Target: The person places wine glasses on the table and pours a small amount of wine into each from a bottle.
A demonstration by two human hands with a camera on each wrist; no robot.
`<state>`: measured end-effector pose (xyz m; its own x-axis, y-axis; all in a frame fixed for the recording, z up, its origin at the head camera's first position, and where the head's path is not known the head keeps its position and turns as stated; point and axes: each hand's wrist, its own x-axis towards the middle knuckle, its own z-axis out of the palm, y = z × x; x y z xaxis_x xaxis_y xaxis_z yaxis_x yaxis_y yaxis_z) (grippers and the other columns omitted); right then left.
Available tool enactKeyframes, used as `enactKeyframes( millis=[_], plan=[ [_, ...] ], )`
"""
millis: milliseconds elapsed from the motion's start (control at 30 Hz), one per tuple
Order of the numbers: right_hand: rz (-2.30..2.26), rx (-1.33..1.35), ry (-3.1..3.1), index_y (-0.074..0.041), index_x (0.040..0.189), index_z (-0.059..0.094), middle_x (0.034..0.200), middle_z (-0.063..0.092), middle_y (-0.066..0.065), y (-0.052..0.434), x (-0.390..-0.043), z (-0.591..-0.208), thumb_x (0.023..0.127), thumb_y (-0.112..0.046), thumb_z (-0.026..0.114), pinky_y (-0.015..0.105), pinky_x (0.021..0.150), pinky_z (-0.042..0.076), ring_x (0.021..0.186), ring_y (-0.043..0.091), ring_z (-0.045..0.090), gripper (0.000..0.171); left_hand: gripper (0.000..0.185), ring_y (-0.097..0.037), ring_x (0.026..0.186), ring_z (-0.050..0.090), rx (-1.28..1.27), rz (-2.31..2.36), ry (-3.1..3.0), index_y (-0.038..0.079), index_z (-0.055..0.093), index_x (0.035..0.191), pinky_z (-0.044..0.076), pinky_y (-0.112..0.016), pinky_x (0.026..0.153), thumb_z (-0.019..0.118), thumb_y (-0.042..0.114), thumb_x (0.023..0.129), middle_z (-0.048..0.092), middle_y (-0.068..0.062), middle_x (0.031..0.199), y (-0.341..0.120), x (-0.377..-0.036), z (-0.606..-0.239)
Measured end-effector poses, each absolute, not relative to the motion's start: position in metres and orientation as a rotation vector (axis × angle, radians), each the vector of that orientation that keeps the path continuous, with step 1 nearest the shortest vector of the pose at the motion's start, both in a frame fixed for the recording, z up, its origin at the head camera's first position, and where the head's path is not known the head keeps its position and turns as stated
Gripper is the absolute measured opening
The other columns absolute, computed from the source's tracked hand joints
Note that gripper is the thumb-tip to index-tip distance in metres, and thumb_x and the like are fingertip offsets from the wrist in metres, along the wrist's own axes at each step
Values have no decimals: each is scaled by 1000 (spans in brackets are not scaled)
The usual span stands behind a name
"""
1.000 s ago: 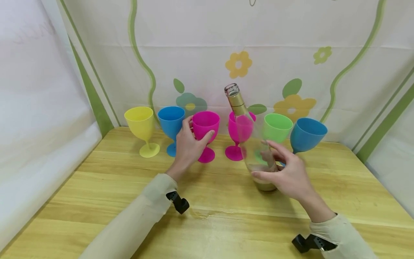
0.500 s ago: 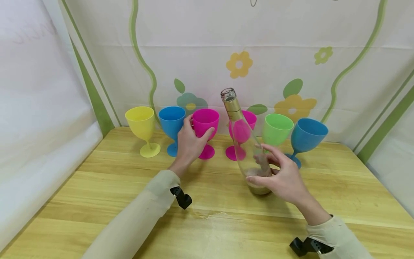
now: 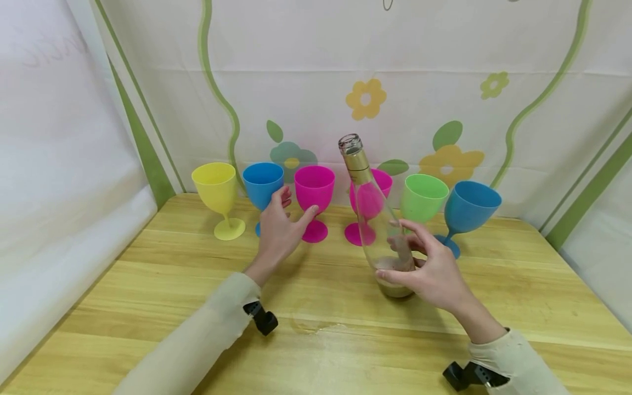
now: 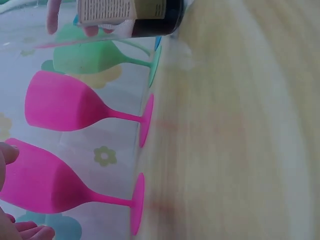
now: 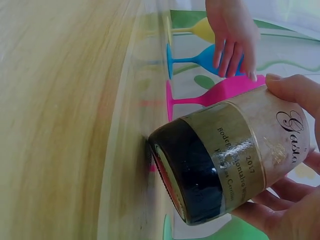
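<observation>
Yellow goblet (image 3: 215, 189) and green goblet (image 3: 422, 197) (both upright) on table (image 3: 148, 285)

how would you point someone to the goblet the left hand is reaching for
Along the back edge of the light wooden table, in front of the flowered backdrop, six plastic goblets stand in a row. Counting from the left end, pass the yellow plastic goblet and the blue plastic goblet; it is the third, a pink plastic goblet. Unlike the second pink goblet, it has the left hand beside it.

it looked like a staged recording booth. flower-printed sheets (image 3: 365, 82) hung at twelve o'clock behind a wooden table (image 3: 345, 340).
</observation>
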<state>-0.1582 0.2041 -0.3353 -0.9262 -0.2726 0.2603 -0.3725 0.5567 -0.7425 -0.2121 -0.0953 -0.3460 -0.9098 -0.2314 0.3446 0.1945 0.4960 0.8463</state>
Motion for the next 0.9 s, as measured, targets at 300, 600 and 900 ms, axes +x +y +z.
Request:
enactKeyframes(
  millis=[300, 600, 900],
  plan=[
    [1259, 573, -2670, -21, 159, 42, 130, 72, 10, 206, -158, -337, 81, -30, 94, 50, 95, 57, 124, 34, 67, 94, 68, -33, 124, 69, -9, -1361, -2180, 1, 55, 146, 62, -50, 98, 84, 32, 93, 69, -16, 139, -128, -176, -354],
    [1238, 576, -2681, -21, 160, 40, 130, 72, 11, 207, -158, -339, 82, -31, 94, 47, 93, 58, 123, 35, 67, 95, 66, -35, 126, 67, 79, -1325, -2073, -1, 55, 145, 58, -53, 98, 83, 30, 93, 65, -16, 143, -153, -173, -358],
    [1246, 593, -2676, -20, 160, 40, 130, 71, 10, 206, -159, -339, 82, -30, 94, 32, 85, 58, 122, 34, 69, 96, 89, -38, 148, 52, 173, -1364, -2271, 6, 37, 162, 48, -56, 118, 78, 48, 95, 46, -15, 166, -161, -190, -352]
  ],
)
